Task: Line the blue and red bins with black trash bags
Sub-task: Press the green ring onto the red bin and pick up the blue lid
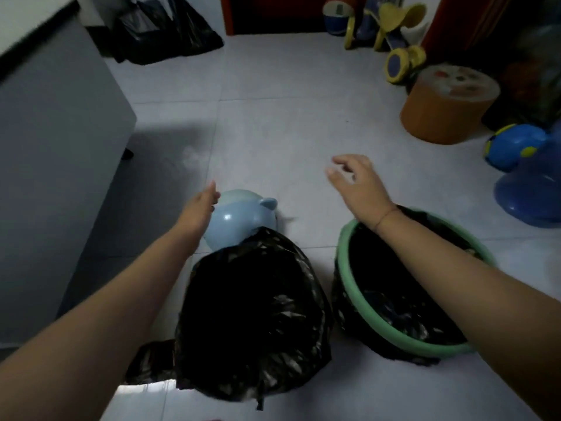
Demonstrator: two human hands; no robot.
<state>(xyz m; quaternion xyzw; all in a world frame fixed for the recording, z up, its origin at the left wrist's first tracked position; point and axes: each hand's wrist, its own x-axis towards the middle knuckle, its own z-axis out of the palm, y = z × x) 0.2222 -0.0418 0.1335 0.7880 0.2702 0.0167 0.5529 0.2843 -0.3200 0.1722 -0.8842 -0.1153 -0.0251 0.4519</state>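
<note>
A bin wrapped in a black trash bag [252,314] stands on the floor at bottom centre, its light blue lid [243,217] raised behind it. My left hand [198,208] rests against the lid's left edge, fingers extended. To the right sits a second bin with a green rim [403,338], a black bag [403,299] lining its inside. My right hand [358,183] hovers above the floor beyond that bin, fingers spread and holding nothing.
A grey cabinet [54,165] fills the left side. Black bags [164,28] lie at the back left. An orange stool [446,104], a blue fan base [528,189] and a yellow-blue ride-on toy [394,34] crowd the right and far side.
</note>
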